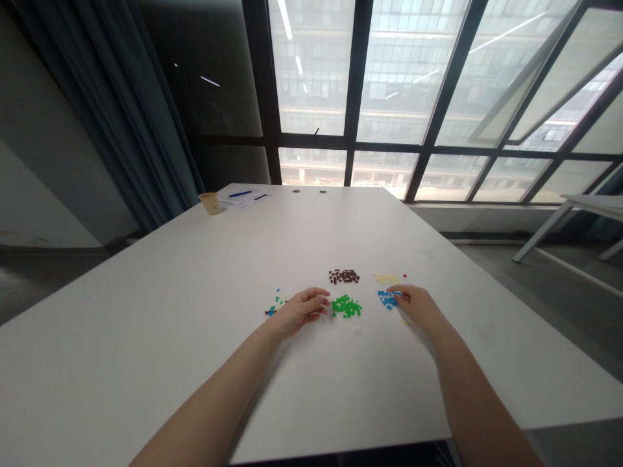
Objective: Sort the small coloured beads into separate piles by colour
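My left hand hovers at the left side of a pile of small green building bricks, its fingers bent and apart. Partly behind that hand lies a mixed scatter of small bricks in blue, green, dark brown and pale yellow. On the other side, my right hand is at a pile of blue bricks, its thumb and fingers brought together at the pile's right edge. Whatever is between those fingertips is too small to make out. Dark brown bricks form a pile behind the green ones.
Pale yellow bricks lie behind the blue pile, beside one red piece. A whitish piece sits in front of the green pile. On the white table, a paper cup and papers with pens stand far left.
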Action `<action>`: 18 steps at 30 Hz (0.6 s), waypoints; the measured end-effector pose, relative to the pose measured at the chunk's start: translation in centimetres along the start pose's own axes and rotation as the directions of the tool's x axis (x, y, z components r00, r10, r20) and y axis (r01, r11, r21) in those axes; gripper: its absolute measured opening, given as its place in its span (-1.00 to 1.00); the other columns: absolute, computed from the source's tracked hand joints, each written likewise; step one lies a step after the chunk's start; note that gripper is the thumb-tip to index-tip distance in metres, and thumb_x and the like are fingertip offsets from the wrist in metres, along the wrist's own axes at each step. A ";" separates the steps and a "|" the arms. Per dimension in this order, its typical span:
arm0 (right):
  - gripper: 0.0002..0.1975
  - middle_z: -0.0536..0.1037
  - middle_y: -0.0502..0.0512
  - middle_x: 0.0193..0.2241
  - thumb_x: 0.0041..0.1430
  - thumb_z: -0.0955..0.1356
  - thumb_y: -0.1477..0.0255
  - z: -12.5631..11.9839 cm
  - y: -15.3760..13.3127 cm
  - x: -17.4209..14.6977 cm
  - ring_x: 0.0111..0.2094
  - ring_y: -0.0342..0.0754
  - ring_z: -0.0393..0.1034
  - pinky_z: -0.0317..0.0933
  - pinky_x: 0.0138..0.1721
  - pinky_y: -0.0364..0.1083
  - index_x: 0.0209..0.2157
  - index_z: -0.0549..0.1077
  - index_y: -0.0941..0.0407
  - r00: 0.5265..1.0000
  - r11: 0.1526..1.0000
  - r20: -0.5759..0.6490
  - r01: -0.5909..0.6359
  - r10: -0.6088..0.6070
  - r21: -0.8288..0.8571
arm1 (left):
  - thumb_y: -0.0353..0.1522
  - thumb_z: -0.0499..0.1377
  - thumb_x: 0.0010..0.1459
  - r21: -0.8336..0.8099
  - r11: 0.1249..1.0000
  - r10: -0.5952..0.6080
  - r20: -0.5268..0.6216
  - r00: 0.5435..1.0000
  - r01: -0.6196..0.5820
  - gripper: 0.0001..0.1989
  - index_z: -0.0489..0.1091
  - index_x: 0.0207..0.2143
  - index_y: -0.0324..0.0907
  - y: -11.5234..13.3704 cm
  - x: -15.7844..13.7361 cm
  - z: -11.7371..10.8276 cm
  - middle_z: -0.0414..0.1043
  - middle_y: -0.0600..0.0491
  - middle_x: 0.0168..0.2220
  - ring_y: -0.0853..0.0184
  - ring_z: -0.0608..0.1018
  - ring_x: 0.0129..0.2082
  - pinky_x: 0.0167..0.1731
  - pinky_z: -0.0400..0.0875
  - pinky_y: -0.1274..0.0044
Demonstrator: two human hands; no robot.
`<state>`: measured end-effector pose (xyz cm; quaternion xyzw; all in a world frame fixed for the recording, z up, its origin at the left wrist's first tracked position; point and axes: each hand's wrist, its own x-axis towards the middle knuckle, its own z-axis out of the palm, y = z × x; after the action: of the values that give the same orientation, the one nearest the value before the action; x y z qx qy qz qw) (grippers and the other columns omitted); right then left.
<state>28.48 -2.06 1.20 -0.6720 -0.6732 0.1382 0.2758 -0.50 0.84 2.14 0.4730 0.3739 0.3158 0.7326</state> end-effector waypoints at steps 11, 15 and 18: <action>-0.74 0.42 0.02 -0.61 0.04 0.20 0.34 -0.4 -2.8 -0.5 -0.57 -0.14 0.26 0.09 -0.52 -0.18 -0.53 0.44 0.15 0.984 0.986 -0.101 0.156 -0.150 0.053 | -0.42 0.04 -0.10 0.813 0.580 0.602 -0.468 0.647 0.048 -0.80 0.43 -0.42 -0.21 1.7 1.1 -10.4 0.43 -0.05 -0.34 0.28 0.44 -0.34 -0.27 0.26 0.47; -0.75 0.43 0.02 -0.61 0.04 0.21 0.36 0.0 -3.2 -0.5 -0.57 -0.14 0.25 0.10 -0.51 -0.18 -0.51 0.45 0.15 0.978 0.977 -0.011 0.208 -0.207 0.039 | -0.48 0.07 -0.16 0.914 0.383 0.538 -0.340 0.771 0.135 -0.83 0.46 -0.54 -0.18 -0.1 1.8 -10.2 0.43 -0.06 -0.43 0.22 0.44 -0.36 -0.27 0.24 0.45; -0.75 0.44 0.03 -0.59 0.04 0.21 0.35 0.2 -3.4 -0.6 -0.57 -0.15 0.25 0.11 -0.51 -0.18 -0.50 0.46 0.15 0.978 0.977 0.002 0.209 -0.209 0.044 | -0.46 0.13 -0.20 0.917 0.382 0.546 -0.322 0.773 0.113 -0.91 0.43 -0.60 -0.18 -0.6 2.1 -9.8 0.39 -0.04 -0.53 0.23 0.43 -0.44 -0.34 0.25 0.46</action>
<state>25.56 -2.78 2.83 -0.5909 -0.7378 0.1252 0.3013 -7.66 6.80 -1.61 0.7154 0.6169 0.2903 0.1530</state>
